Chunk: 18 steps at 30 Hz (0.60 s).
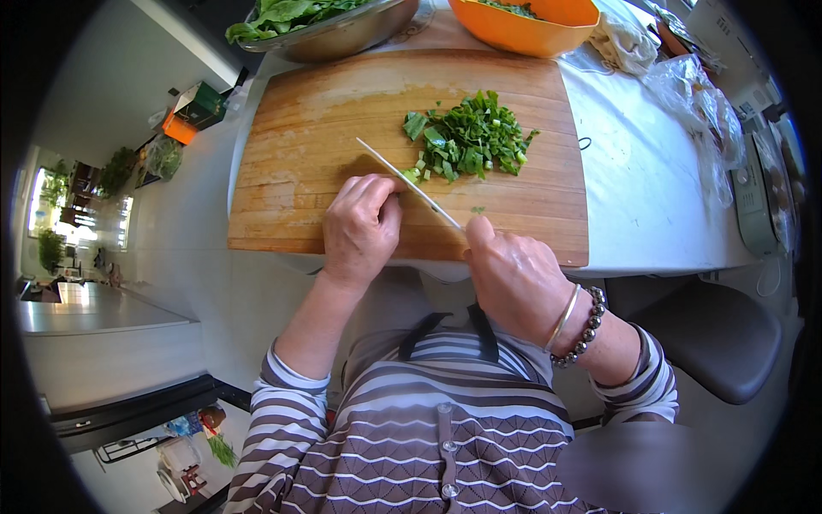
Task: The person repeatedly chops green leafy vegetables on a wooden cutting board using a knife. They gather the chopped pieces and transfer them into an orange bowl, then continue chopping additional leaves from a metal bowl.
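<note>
My right hand point(514, 276) grips a kitchen knife point(411, 185); the handle is hidden in the fist. The thin blade slants up and left over a wooden cutting board point(308, 148), its edge towards the wood. Beside the blade, my left hand point(365, 221) rests on the board with its fingers curled and the fingertips close to the steel. Whatever lies under those fingers is hidden. Pale green stalk bits point(416, 172) lie just across the blade. Behind them is a loose pile of chopped leafy greens point(475, 138), with a few scraps around it.
Past the board's far edge stand a metal bowl point(334, 32) of whole leafy greens and an orange plastic bowl point(526, 29) holding chopped greens. A cloth point(621, 42) and clear plastic bags point(697, 96) lie on the white-covered table point(642, 212). A dark chair seat point(700, 334) is at the right.
</note>
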### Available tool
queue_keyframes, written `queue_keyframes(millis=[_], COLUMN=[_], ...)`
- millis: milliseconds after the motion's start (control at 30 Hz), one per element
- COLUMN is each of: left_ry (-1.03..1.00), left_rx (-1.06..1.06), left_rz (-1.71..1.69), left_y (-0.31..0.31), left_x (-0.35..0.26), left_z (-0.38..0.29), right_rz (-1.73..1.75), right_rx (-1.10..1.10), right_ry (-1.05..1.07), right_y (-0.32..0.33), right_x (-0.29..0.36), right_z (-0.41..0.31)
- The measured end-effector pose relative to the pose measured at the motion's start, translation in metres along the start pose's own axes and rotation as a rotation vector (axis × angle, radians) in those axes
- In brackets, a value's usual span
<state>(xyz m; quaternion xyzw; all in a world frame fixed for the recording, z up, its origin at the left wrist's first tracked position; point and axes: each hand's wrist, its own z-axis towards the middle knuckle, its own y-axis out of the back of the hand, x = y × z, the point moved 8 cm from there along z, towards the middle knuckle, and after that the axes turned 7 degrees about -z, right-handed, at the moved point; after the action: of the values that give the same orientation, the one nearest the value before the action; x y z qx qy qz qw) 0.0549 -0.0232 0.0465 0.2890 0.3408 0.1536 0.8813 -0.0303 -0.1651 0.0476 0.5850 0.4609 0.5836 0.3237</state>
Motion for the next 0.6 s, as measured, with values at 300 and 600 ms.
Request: queue_keyframes(millis=[300, 600], left_ry=[-0.009, -0.015], left_rx=[-0.023, -0.06], left_rz=[-0.025, -0.05], left_y=[0.004, 0.005], left_x=[0.007, 0.007], left_z=[-0.005, -0.006], right_rz=[-0.051, 0.062], right_rx=[-0.068, -0.169], right_ry=[-0.005, 0.003], right_y=[-0.003, 0.004], right_x=[0.006, -0.008], right_z=[0.021, 0.008])
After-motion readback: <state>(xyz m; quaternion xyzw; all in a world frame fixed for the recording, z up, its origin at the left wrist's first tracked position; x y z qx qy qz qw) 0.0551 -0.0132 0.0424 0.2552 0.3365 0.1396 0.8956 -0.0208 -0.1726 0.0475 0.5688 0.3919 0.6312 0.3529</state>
